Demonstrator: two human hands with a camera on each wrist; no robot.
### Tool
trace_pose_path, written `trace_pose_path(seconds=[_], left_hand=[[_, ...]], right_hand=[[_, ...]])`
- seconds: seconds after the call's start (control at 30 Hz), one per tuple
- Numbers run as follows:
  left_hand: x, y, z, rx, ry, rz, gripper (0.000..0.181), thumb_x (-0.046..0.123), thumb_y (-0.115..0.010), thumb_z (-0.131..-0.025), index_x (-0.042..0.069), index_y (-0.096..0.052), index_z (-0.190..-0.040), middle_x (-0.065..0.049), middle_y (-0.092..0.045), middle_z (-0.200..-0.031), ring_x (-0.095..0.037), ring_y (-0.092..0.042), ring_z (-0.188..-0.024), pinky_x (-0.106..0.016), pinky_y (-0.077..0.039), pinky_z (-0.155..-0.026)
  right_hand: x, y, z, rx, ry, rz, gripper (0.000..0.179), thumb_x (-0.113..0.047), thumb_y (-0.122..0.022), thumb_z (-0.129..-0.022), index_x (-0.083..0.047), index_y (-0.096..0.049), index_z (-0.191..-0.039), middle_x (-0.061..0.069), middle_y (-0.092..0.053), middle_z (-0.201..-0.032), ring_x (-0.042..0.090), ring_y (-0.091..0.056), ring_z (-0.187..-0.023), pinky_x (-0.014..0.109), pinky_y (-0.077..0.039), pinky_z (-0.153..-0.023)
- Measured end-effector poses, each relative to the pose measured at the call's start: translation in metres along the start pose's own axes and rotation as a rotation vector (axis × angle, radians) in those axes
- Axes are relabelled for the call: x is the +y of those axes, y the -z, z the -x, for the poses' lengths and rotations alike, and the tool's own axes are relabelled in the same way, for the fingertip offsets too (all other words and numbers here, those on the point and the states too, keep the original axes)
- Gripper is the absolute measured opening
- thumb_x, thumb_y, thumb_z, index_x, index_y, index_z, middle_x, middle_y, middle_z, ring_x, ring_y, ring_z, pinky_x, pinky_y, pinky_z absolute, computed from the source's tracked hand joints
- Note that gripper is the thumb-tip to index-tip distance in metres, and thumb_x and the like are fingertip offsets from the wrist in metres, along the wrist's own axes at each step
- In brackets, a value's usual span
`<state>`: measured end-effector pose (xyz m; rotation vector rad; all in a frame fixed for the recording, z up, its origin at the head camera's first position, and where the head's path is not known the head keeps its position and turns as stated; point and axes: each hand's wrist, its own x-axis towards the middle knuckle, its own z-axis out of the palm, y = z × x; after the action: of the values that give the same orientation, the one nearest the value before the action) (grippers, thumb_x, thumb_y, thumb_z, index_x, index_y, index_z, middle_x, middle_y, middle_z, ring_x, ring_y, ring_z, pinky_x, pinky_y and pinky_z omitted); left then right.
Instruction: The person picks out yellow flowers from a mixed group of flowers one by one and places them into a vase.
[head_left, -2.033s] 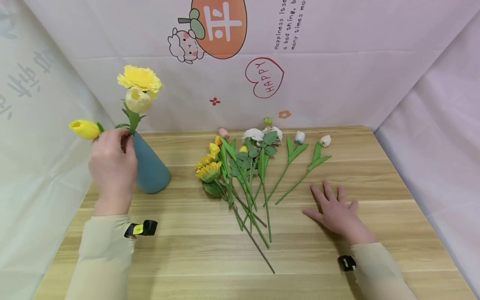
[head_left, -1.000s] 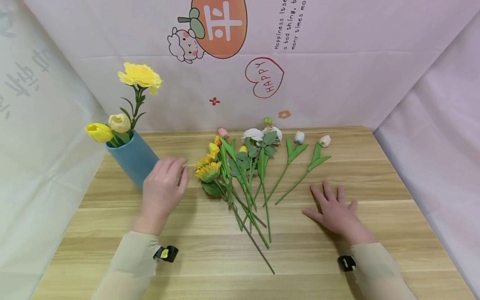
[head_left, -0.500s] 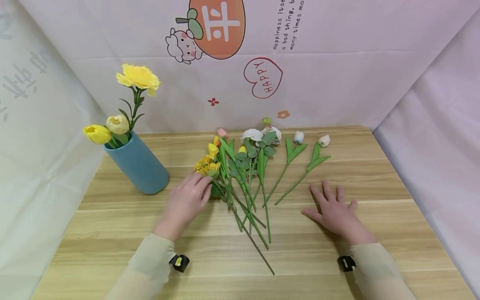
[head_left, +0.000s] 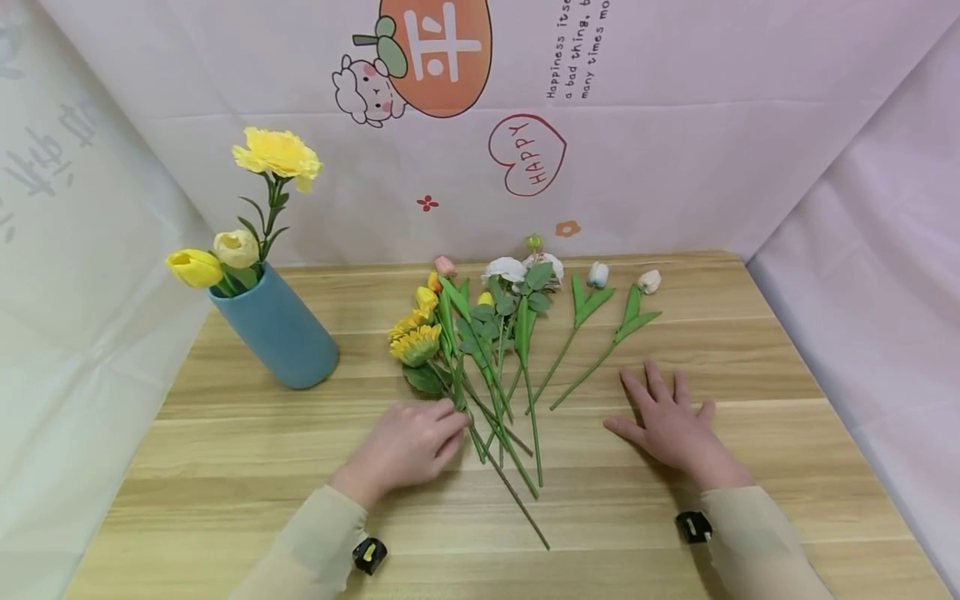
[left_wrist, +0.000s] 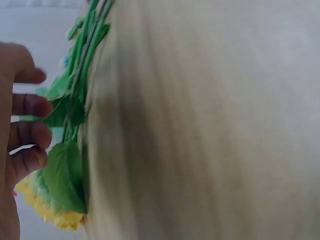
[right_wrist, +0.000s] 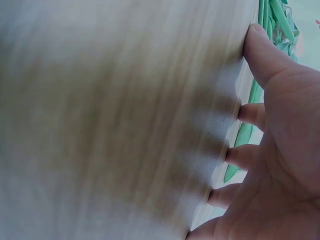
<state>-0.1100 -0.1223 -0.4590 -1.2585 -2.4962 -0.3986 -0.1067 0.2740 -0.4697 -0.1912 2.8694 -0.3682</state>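
My left hand [head_left: 412,446] reaches to the stems of a flower pile, its fingertips right at the sunflower stem [head_left: 502,477]. In the left wrist view its fingers [left_wrist: 31,106] are loosely bent, with a gap before the sunflower's leaf [left_wrist: 65,175] and nothing pinched. The yellow sunflower [head_left: 416,343] lies at the pile's left side. My right hand [head_left: 671,421] rests on the table with fingers spread, below a white tulip [head_left: 649,282]. A blue vase [head_left: 281,329] at the left holds a yellow carnation [head_left: 279,154], a cream tulip [head_left: 236,248] and a yellow tulip [head_left: 195,267].
White roses [head_left: 507,270] and several tulips lie with stems crossing in the middle of the wooden table [head_left: 600,533]. A pale blue tulip [head_left: 597,275] lies slightly apart on the right. A printed white cloth [head_left: 675,167] hangs behind the table.
My left hand let go of the cream tulip, now in the vase, and moved right past the sunflower head, then down to its stem. The right hand has stayed put.
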Motion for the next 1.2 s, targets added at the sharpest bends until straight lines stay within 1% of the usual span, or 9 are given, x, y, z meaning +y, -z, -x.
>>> trace_pose_path(seconds=[0.1,0.23,0.3,0.5,0.6,0.73,0.9,1.03,1.2], left_hand=[[0.003,-0.005,0.002,-0.068,-0.018,0.027,0.021,0.022,-0.07,-0.093,0.017,-0.076,-0.113,0.005,-0.065,-0.088,-0.009,-0.062,-0.068,-0.03,-0.056,-0.06],[0.006,-0.008,0.003,-0.164,0.011,0.033,0.025,0.025,-0.067,-0.097,0.022,-0.076,-0.12,0.008,-0.062,-0.087,-0.007,-0.059,-0.069,-0.029,-0.054,-0.062],[0.006,-0.009,0.004,-0.193,0.024,0.037,0.025,0.026,-0.065,-0.098,0.023,-0.076,-0.121,0.009,-0.063,-0.088,-0.007,-0.06,-0.07,-0.03,-0.055,-0.063],[0.005,-0.009,0.004,-0.237,0.068,0.049,0.02,0.026,-0.063,-0.1,0.021,-0.075,-0.115,0.006,-0.069,-0.095,-0.012,-0.068,-0.078,-0.035,-0.059,-0.071],[0.004,-0.008,0.004,-0.26,0.092,0.045,0.016,0.027,-0.063,-0.099,0.021,-0.074,-0.109,0.006,-0.068,-0.092,-0.012,-0.067,-0.075,-0.035,-0.058,-0.069],[0.001,-0.005,0.006,-0.282,0.129,0.014,0.01,0.027,-0.064,-0.099,0.021,-0.072,-0.096,0.007,-0.063,-0.084,-0.01,-0.061,-0.067,-0.031,-0.055,-0.063],[-0.004,0.003,0.011,-0.275,0.178,-0.029,0.011,0.024,-0.066,-0.097,0.02,-0.073,-0.09,0.007,-0.062,-0.08,-0.01,-0.06,-0.064,-0.031,-0.054,-0.059],[-0.008,0.008,0.019,-0.244,0.264,-0.049,0.009,0.022,-0.07,-0.095,0.02,-0.073,-0.087,0.008,-0.06,-0.076,-0.01,-0.058,-0.059,-0.033,-0.051,-0.054],[-0.013,0.013,0.027,-0.235,0.443,-0.025,0.011,0.017,-0.075,-0.092,0.019,-0.07,-0.083,0.008,-0.06,-0.076,-0.011,-0.058,-0.059,-0.034,-0.049,-0.052]], right_hand=[[0.0,0.0,0.0,-0.002,-0.003,-0.004,0.09,-0.068,-0.053,-0.096,-0.011,-0.027,-0.161,0.031,-0.012,-0.165,0.066,-0.005,-0.145,0.093,-0.007,-0.096],[0.0,0.0,0.0,-0.001,-0.003,-0.004,0.09,-0.068,-0.052,-0.096,-0.012,-0.027,-0.161,0.031,-0.012,-0.165,0.066,-0.005,-0.145,0.093,-0.007,-0.096],[0.001,-0.001,0.0,0.002,-0.003,-0.001,0.091,-0.069,-0.052,-0.096,-0.012,-0.027,-0.161,0.031,-0.012,-0.165,0.066,-0.005,-0.145,0.093,-0.007,-0.095],[0.001,-0.001,0.001,0.003,-0.002,0.0,0.091,-0.069,-0.052,-0.096,-0.011,-0.027,-0.161,0.032,-0.013,-0.165,0.067,-0.006,-0.145,0.093,-0.008,-0.095],[0.001,-0.001,0.001,0.002,-0.003,0.001,0.09,-0.069,-0.052,-0.096,-0.011,-0.027,-0.161,0.032,-0.013,-0.165,0.067,-0.006,-0.144,0.093,-0.009,-0.095],[-0.001,0.0,0.002,0.003,-0.004,0.003,0.09,-0.068,-0.052,-0.096,-0.012,-0.027,-0.161,0.032,-0.013,-0.165,0.066,-0.006,-0.145,0.093,-0.009,-0.095],[-0.001,0.001,0.001,0.001,-0.001,0.001,0.089,-0.068,-0.052,-0.096,-0.011,-0.027,-0.161,0.032,-0.013,-0.164,0.067,-0.006,-0.145,0.093,-0.009,-0.095],[-0.001,0.002,0.001,-0.008,-0.003,-0.002,0.09,-0.068,-0.052,-0.096,-0.012,-0.026,-0.162,0.032,-0.012,-0.165,0.067,-0.005,-0.145,0.093,-0.008,-0.095],[-0.001,0.001,0.0,-0.005,-0.003,0.001,0.091,-0.069,-0.052,-0.096,-0.012,-0.026,-0.162,0.032,-0.012,-0.165,0.067,-0.005,-0.145,0.093,-0.008,-0.095]])
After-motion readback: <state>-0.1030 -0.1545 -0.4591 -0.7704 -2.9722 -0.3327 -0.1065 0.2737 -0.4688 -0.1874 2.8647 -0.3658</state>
